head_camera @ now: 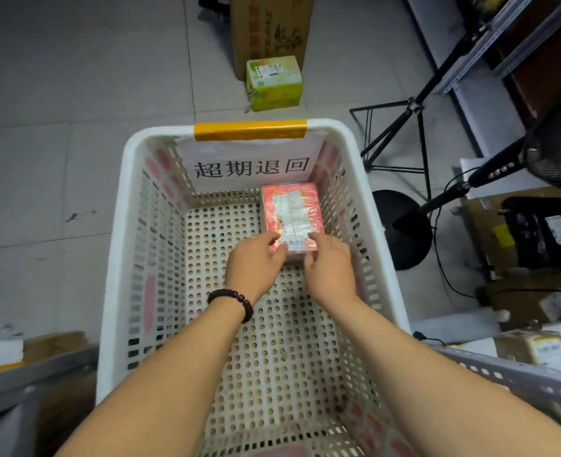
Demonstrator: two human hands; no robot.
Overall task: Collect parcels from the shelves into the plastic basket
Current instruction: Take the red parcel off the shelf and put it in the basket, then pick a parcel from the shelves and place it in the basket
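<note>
A white perforated plastic basket (117, 245) stands on the floor below me, with a paper sign and yellow tape on its far wall. Inside, in the far right corner, lies a red parcel (292, 209) wrapped in clear film with a white label. Both my hands reach into the basket and hold the parcel's near end. My left hand (254, 263), with a dark bead bracelet on the wrist, grips its near left corner. My right hand (330, 263) grips its near right corner, thumb on the label.
A yellow-green box (274, 82) sits on the tiled floor beyond the basket, against a tall cardboard carton (272, 24). A black tripod (401, 136) and a fan base (404, 225) stand to the right. Metal shelving (503, 374) with parcels flanks the right and left.
</note>
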